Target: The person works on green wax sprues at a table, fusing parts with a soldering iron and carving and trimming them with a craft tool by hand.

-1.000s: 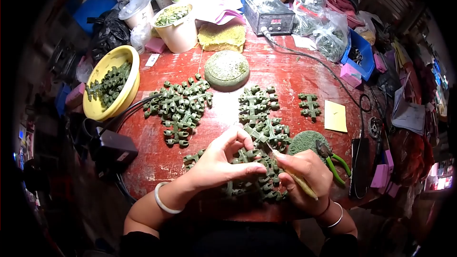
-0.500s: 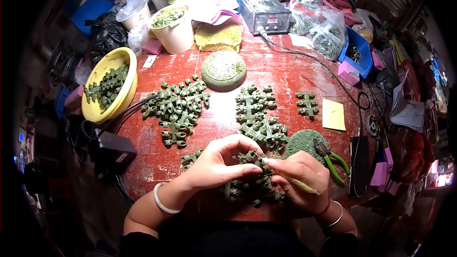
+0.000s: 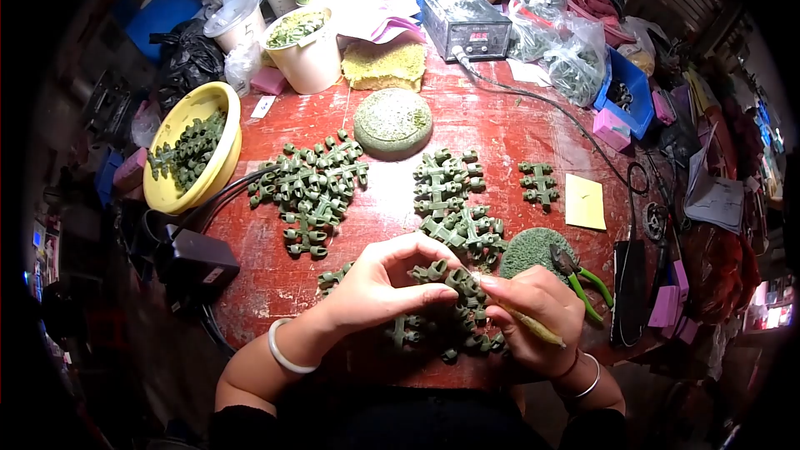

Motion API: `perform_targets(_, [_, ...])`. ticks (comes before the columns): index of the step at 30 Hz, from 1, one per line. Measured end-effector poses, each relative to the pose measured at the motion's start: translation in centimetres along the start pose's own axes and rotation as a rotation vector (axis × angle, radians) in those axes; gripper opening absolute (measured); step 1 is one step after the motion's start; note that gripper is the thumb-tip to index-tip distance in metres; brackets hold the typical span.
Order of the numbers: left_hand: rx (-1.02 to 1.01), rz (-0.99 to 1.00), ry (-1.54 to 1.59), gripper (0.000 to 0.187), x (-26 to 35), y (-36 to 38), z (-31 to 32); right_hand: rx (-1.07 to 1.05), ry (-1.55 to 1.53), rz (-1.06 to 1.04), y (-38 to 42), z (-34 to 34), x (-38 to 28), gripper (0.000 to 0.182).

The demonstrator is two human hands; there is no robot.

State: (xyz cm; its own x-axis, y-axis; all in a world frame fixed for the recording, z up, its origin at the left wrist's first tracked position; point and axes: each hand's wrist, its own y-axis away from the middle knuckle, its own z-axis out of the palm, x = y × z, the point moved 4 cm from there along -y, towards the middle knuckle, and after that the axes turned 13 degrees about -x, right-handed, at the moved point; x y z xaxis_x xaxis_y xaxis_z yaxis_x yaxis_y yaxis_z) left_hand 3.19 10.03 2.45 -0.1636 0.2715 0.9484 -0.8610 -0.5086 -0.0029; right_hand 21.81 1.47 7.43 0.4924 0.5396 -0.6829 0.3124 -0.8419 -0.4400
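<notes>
My left hand point(image 3: 379, 287) is closed round a green wax piece point(image 3: 450, 277) with rows of small ring-like parts. Against the right side of that piece, my right hand point(image 3: 537, 312) pinches a slim yellowish tool point(image 3: 537, 330), whose tip is hidden by the fingers. More green pieces point(image 3: 406, 332) lie on the red table beneath my hands. Beyond them is a green cluster point(image 3: 454, 200), with a larger heap point(image 3: 308, 183) to its left. One separate green piece point(image 3: 538, 185) lies to the right.
Green-handled pliers point(image 3: 583, 279) rest on a round green pad point(image 3: 529, 252). A yellow bowl point(image 3: 233, 150) stands at left, near a dark box point(image 3: 196, 262). At the back are a round block point(image 3: 392, 123), a sponge point(image 3: 383, 65) and a control box point(image 3: 467, 25) with a cable.
My right hand has shifted slightly right, with the tool. The green piece in my left hand has turned a little and shows more of its ring-like parts.
</notes>
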Motion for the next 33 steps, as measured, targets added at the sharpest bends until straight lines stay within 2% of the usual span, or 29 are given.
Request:
perform_targets(4, [-0.051,0.06,-0.233,0.036,0.34,-0.09,-0.45,-0.061,-0.038,-0.014,0.14,0.33,0.0,0.038])
perform_targets(7, [-0.053,0.056,-0.068,0.036,0.17,-0.05,-0.28,-0.024,0.004,-0.012,-0.03,0.26,0.26,0.039])
perform_targets(11, [-0.069,0.064,-0.13,0.034,0.43,-0.08,-0.32,-0.031,-0.001,-0.009,0.01,0.04,0.12,0.037])
perform_targets(17, [-0.035,0.166,-0.429,0.035,0.71,0.05,-0.38,-0.021,0.018,0.024,-0.21,0.14,0.03,0.036])
perform_targets(19, [-0.015,0.089,-0.347,0.036,0.36,0.09,-0.41,-0.018,0.035,0.015,-0.16,0.09,0.07,0.036])
perform_targets(22, [0.001,0.07,-0.413,0.035,0.93,0.22,-0.32,-0.048,-0.011,-0.031,0.08,0.17,0.09,0.036])
perform_targets(29, [-0.017,0.106,-0.3,0.032,0.5,0.01,-0.22,-0.01,0.023,0.012,-0.08,-0.05,0.02,0.037])
perform_targets(31, [0.003,-0.036,0.007,0.032,0.14,0.13,-0.1,-0.005,-0.062,0.007,-0.03,-0.21,0.1,0.037])
perform_targets(33, [-0.022,0.002,0.037,0.032,0.0,0.08,-0.22,-0.035,-0.102,0.012,0.01,-0.29,0.26,0.036])
